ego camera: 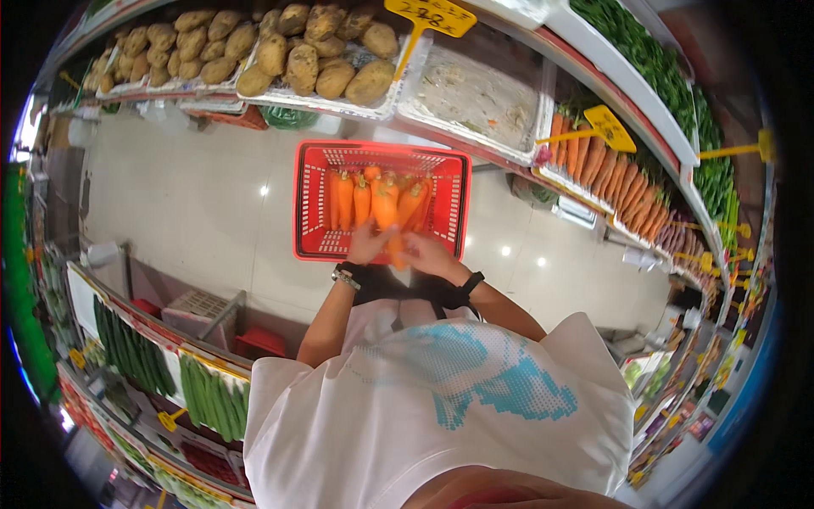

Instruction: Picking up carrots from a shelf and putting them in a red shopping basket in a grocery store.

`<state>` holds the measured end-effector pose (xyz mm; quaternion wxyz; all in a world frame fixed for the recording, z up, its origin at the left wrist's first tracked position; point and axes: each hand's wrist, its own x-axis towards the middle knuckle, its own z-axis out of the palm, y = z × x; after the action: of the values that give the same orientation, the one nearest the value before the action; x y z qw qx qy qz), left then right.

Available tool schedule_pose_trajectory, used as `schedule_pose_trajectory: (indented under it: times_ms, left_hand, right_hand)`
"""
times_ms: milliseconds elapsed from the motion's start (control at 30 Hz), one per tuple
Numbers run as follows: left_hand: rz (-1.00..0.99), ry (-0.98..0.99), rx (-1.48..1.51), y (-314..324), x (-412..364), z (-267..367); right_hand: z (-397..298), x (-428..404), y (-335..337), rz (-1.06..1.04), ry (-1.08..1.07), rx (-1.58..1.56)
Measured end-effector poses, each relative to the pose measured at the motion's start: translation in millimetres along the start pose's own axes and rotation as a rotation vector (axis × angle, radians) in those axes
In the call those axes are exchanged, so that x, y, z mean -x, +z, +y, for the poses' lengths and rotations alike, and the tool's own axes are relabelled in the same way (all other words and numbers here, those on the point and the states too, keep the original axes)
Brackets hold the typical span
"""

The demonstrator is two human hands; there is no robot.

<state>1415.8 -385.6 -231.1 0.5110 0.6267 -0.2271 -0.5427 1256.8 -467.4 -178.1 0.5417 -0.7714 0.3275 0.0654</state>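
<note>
A red plastic shopping basket is in front of me, with several orange carrots standing side by side in it, most with their stem ends up. Over its near side, a larger-looking carrot points down toward me between my hands. My left hand grips it from the left, thumb across its lower part. From the other side, the fingers of my right hand close around its lower end. Motion blur hides the exact finger contact.
Beyond the basket, a shelf bears potatoes, a nearly bare white foam tray and rows of carrots. Yellow price tags stick up there. Behind my left side is a rack with green gourds. Glossy tile floor lies between.
</note>
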Motion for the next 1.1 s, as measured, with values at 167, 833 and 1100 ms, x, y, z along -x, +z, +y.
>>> schedule_pose_trajectory:
  times_ms: [167, 833, 1100]
  left_hand:
    - [0.096, -0.017, -0.274, -39.8, -29.3, -17.5]
    - [-0.08, -0.216, -1.044, -70.2, -114.8, -146.7]
    - [-0.134, -0.141, -0.428, -75.1, -9.5, -42.1]
  right_hand:
    - [4.2, 35.2, 10.9, 0.264, -0.161, 0.272]
    - [77.4, 170.8, 39.1, 0.613, 0.406, -0.053]
    - [101.5, 92.0, 5.6, 0.507, 0.066, 0.088]
